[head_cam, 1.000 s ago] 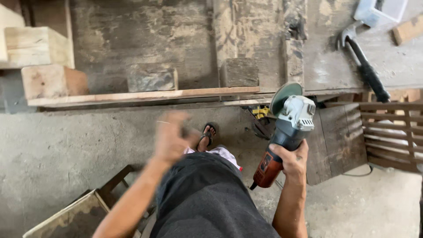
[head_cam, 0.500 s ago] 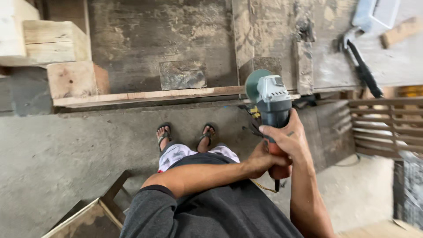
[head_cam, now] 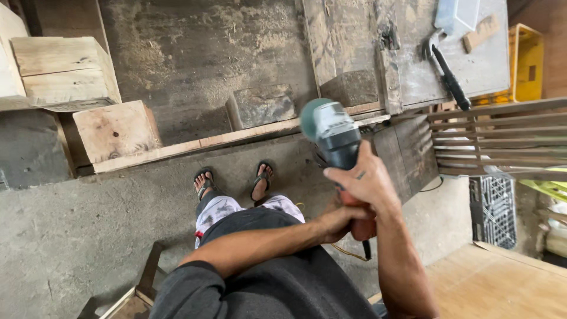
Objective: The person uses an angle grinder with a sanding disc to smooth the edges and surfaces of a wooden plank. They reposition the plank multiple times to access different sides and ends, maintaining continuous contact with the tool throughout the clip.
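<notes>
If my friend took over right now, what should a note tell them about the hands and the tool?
Right hand: gripping the body of the angle grinder, held up in the air with its disc end pointing away.
Left hand: closed around the grinder's red rear handle.
The grinder hangs above the concrete floor, just in front of the long wooden plank and clear of it.
A hammer lies on the workbench, untouched.
Done: grinder in both hands.
Left: no contact with any wood yet.
</notes>
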`<control>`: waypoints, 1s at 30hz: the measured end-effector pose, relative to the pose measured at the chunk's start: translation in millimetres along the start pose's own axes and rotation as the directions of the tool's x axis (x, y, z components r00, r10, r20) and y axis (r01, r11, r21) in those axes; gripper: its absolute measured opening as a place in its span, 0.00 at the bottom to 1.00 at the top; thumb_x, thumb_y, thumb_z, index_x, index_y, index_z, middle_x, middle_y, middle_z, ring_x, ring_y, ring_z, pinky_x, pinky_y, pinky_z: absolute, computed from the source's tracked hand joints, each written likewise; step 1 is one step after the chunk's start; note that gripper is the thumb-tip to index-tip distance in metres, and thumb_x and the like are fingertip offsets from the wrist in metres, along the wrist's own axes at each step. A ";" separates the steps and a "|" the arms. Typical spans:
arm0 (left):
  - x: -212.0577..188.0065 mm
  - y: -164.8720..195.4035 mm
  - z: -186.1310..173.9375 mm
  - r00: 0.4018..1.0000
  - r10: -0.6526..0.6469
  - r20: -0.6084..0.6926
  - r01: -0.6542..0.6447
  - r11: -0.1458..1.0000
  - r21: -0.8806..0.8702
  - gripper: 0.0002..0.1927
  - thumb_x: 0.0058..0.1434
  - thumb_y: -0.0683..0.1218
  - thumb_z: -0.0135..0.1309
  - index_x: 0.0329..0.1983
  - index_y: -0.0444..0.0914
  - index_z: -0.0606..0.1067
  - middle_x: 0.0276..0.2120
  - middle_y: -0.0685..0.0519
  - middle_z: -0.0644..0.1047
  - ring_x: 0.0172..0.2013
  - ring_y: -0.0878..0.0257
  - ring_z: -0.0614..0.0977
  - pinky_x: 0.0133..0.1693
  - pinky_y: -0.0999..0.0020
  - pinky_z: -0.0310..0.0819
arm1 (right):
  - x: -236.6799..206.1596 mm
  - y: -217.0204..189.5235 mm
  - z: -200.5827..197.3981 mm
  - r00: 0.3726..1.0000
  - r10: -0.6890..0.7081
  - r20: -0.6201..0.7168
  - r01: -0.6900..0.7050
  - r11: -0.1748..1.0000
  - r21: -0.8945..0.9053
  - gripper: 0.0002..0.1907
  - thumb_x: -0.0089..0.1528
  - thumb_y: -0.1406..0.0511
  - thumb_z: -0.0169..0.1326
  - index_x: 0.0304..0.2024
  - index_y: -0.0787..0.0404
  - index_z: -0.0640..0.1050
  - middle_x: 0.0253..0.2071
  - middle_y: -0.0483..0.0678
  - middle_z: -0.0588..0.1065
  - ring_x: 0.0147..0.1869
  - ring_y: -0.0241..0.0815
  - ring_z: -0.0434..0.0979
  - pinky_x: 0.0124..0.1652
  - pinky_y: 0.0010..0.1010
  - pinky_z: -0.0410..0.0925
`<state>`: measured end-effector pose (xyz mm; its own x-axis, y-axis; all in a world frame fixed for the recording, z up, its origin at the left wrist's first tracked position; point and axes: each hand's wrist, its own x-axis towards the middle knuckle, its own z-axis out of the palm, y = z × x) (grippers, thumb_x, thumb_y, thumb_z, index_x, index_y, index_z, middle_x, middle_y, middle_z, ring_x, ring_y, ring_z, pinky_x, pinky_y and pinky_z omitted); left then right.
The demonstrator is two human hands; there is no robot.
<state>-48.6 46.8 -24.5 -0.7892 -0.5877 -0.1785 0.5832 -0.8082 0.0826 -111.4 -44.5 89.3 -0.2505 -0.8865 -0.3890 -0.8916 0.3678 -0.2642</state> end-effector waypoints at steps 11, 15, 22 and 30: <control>-34.7 12.7 -4.5 0.999 0.035 -0.008 -0.035 0.999 0.028 0.30 0.53 0.34 0.60 0.60 0.42 0.68 0.49 0.51 0.77 0.50 0.57 0.82 0.54 0.57 0.80 | -19.9 -13.8 16.1 0.995 -0.099 -0.010 0.099 0.995 0.012 0.41 0.48 0.51 0.70 0.49 0.71 0.66 0.35 0.65 0.78 0.42 0.63 0.82 0.41 0.48 0.74; -32.5 7.3 -10.1 0.991 0.079 0.111 -0.075 0.997 -0.037 0.27 0.58 0.34 0.62 0.61 0.35 0.70 0.49 0.48 0.78 0.50 0.54 0.82 0.54 0.55 0.79 | -21.9 -5.9 19.9 0.965 -0.257 -0.045 0.261 0.962 0.085 0.39 0.50 0.51 0.70 0.47 0.71 0.66 0.34 0.65 0.79 0.41 0.64 0.83 0.39 0.48 0.74; -32.5 12.9 -41.6 0.998 0.055 -0.032 -0.046 0.971 0.236 0.25 0.53 0.35 0.64 0.54 0.33 0.73 0.45 0.49 0.79 0.47 0.57 0.83 0.51 0.59 0.80 | -25.5 -30.7 27.8 0.998 0.025 -0.064 -0.014 0.987 0.161 0.42 0.45 0.55 0.71 0.52 0.69 0.65 0.37 0.65 0.79 0.42 0.63 0.84 0.41 0.47 0.75; -125.8 24.1 -110.5 0.995 0.060 -0.074 -0.037 0.958 0.285 0.26 0.57 0.34 0.62 0.59 0.32 0.69 0.46 0.47 0.78 0.46 0.55 0.83 0.44 0.62 0.84 | -60.6 -72.7 100.8 0.985 -0.136 0.109 0.098 0.949 0.300 0.49 0.45 0.57 0.70 0.64 0.67 0.64 0.48 0.66 0.78 0.52 0.62 0.82 0.51 0.44 0.74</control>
<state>86.0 105.5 -108.4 -0.7364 -0.6307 -0.2449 0.5325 -0.7636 0.3652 6.7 10.8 43.1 -0.0840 -0.8925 -0.4431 -0.7573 0.3462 -0.5537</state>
